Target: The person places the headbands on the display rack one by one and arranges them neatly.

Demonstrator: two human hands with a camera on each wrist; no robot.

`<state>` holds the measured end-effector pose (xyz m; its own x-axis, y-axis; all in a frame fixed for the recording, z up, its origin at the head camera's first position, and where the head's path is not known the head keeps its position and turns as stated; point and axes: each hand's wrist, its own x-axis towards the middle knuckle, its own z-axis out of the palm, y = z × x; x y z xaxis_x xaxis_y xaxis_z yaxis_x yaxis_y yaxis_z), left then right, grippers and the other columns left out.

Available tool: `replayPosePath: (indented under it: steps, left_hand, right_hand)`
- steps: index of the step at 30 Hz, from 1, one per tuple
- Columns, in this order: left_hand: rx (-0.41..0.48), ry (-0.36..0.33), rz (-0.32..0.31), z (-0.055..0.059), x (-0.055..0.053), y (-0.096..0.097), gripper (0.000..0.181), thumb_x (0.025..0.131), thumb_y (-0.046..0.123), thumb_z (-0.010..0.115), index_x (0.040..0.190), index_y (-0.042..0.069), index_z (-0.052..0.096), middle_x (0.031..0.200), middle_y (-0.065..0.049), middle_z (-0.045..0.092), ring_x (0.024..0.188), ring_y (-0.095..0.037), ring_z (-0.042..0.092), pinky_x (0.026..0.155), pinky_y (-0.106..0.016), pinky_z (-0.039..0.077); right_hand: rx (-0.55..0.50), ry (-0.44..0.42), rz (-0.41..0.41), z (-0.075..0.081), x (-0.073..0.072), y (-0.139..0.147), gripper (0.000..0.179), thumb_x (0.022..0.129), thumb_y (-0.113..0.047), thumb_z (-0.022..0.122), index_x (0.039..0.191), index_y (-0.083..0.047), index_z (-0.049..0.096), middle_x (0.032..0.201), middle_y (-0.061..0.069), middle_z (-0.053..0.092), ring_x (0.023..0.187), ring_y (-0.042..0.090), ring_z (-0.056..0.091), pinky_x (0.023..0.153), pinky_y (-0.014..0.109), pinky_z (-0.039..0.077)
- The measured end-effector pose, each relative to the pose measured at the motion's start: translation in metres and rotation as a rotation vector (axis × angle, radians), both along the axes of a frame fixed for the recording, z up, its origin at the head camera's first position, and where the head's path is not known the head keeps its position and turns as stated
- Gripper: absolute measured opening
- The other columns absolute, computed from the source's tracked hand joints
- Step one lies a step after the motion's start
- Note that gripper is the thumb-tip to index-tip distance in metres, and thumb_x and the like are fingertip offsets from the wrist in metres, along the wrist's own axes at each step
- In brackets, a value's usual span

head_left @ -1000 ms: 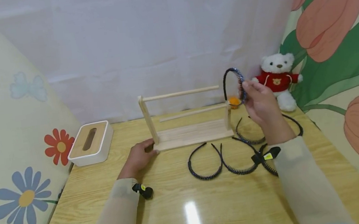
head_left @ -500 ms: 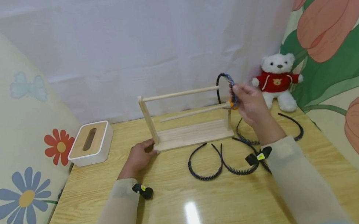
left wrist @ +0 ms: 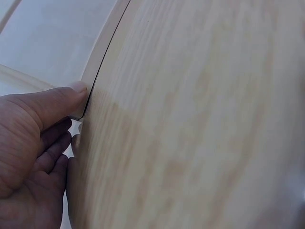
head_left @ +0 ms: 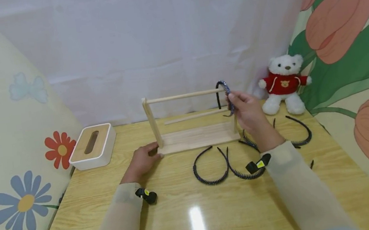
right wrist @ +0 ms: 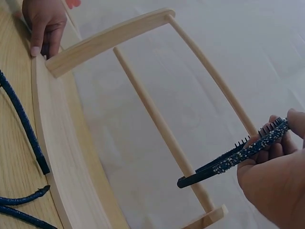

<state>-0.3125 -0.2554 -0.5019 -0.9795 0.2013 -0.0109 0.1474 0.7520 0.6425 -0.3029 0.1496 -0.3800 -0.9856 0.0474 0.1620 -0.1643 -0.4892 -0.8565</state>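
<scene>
In the head view, my right hand [head_left: 250, 111] pinches a dark blue glittery headband [head_left: 228, 91] with comb teeth at the right end of a wooden rack [head_left: 200, 137]. The headband's arch stands above the upper rod [head_left: 182, 96]. In the right wrist view, the lower rod [right wrist: 157, 119] passes between the headband's two arms, and fingers curl round its beaded part. My left hand [head_left: 142, 161] grips the rack's front left corner. Its thumb [left wrist: 66, 102] lies on the base's edge in the left wrist view, the other fingers bent beside the end.
Several dark headbands lie on the table, one in front of the rack [head_left: 212, 182] and others partly under my right arm. A white tissue box [head_left: 94, 146] with a wooden lid stands at left. A white teddy bear [head_left: 285, 84] in a red sweater sits back right.
My right hand has moved left and slightly down, taking the headband from beyond the rack's right end to over the rods. My left hand stays at the corner.
</scene>
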Motion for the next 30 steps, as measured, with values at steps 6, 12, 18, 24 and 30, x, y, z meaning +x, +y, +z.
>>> replayPosePath:
  steps: [6,12,18,24,30]
  left_hand:
    - [0.019,-0.024,0.009,-0.001,-0.001,0.000,0.059,0.103,0.021,0.078,0.158,0.009,0.059,0.165,-0.021,0.052,0.157,-0.047,0.042,0.130,-0.063,0.035]
    - [0.011,-0.022,0.007,-0.002,-0.001,0.000,0.060,0.103,0.021,0.079,0.158,0.010,0.059,0.165,-0.021,0.052,0.157,-0.047,0.042,0.129,-0.063,0.036]
    - [0.015,-0.013,0.004,-0.002,-0.001,-0.001,0.059,0.103,0.021,0.078,0.158,0.010,0.059,0.163,-0.021,0.054,0.156,-0.047,0.044,0.129,-0.063,0.037]
    - [0.013,-0.015,0.000,-0.004,-0.002,-0.001,0.060,0.103,0.022,0.079,0.158,0.010,0.058,0.162,-0.022,0.055,0.155,-0.048,0.045,0.127,-0.063,0.038]
    - [0.025,-0.009,-0.002,-0.002,0.000,-0.001,0.060,0.103,0.021,0.078,0.158,0.011,0.058,0.162,-0.021,0.055,0.155,-0.046,0.046,0.128,-0.062,0.039]
  right_hand:
    - [0.012,0.027,0.037,-0.001,0.000,-0.022,0.034,0.111,0.005,0.053,0.095,-0.013,0.077,0.090,-0.003,0.075,0.083,0.008,0.065,0.076,0.017,0.056]
    - [0.091,0.008,0.062,-0.003,-0.003,-0.044,0.019,0.111,0.001,0.057,0.126,0.009,0.066,0.101,-0.002,0.074,0.096,0.011,0.067,0.090,0.019,0.059]
    - [0.177,-0.029,0.069,-0.004,-0.008,-0.069,0.031,0.109,-0.003,0.065,0.135,0.014,0.065,0.106,0.000,0.074,0.102,0.014,0.067,0.101,0.027,0.059]
    - [0.305,-0.035,0.086,-0.003,-0.005,-0.093,0.036,0.107,-0.012,0.072,0.137,0.008,0.068,0.113,0.004,0.073,0.107,0.015,0.068,0.115,0.037,0.057]
    - [0.280,-0.035,0.119,-0.004,-0.008,-0.111,0.039,0.106,-0.010,0.073,0.140,0.009,0.067,0.113,0.006,0.073,0.106,0.015,0.069,0.112,0.036,0.058]
